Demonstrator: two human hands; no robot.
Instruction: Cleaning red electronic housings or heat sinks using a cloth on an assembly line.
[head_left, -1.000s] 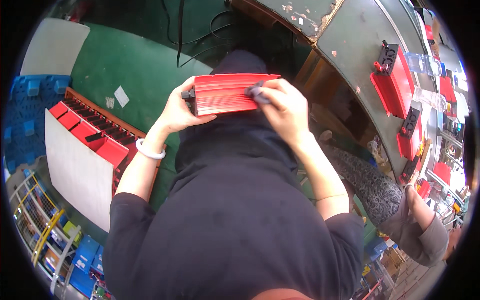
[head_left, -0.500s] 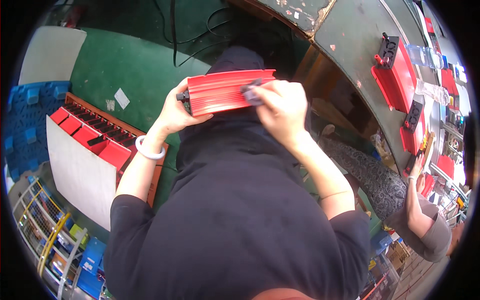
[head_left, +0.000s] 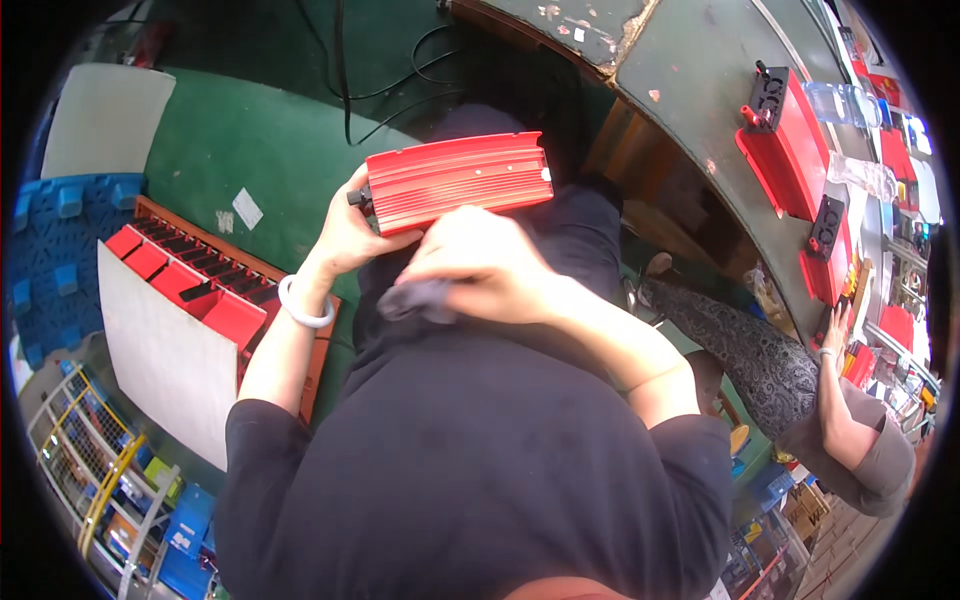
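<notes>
My left hand [head_left: 345, 225] grips one end of a red ribbed metal housing [head_left: 460, 180], its thumb along the near edge. A black terminal or knob [head_left: 360, 197] pokes out at that end. The housing is held above my lap, ribbed face toward me. My right hand [head_left: 485, 265] is just below its near edge, fingers closed around a crumpled dark grey cloth [head_left: 418, 300]. That hand and the cloth are partly smeared by motion. Whether the right hand touches the housing, I cannot tell.
On the left, an orange crate [head_left: 325, 345] holds several red housings, beside a white board [head_left: 165, 360] and a blue pallet [head_left: 65, 260]. At right, a green workbench [head_left: 690, 90] bears red units [head_left: 785, 150] and plastic bottles [head_left: 840, 105]. A co-worker's arm [head_left: 835, 400] reaches to it.
My right hand has swept with the cloth from the housing's right part down and left, off its face. My left hand still holds the housing in nearly the same place.
</notes>
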